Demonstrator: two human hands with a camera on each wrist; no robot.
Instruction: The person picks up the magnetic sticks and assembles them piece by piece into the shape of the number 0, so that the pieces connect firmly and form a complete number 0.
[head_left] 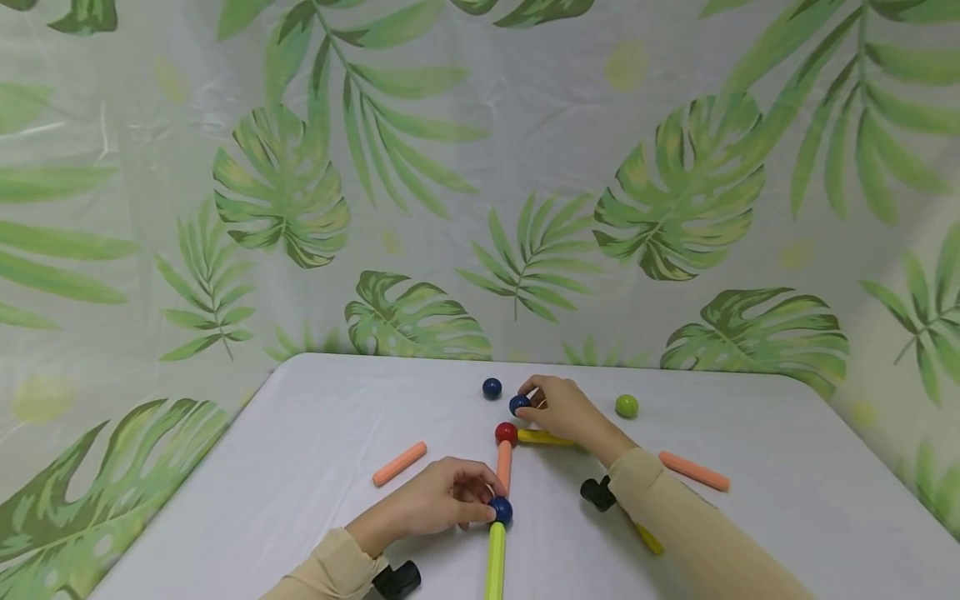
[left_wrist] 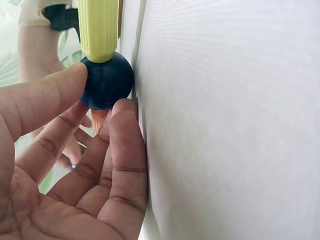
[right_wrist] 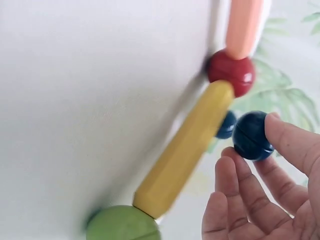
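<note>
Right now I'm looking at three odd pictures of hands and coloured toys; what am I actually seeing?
No machine here: a person wears three cameras. The wide picture comes from the head, the other two from the wrists, so those look sideways and very close.

On the white table lie toy sticks and balls. The left hand pinches a blue ball joined to a lime stick and an orange stick. That stick meets a red ball, which also joins a yellow stick. The right hand pinches another blue ball. Loose around them are a third blue ball, a green ball and two more orange sticks.
</note>
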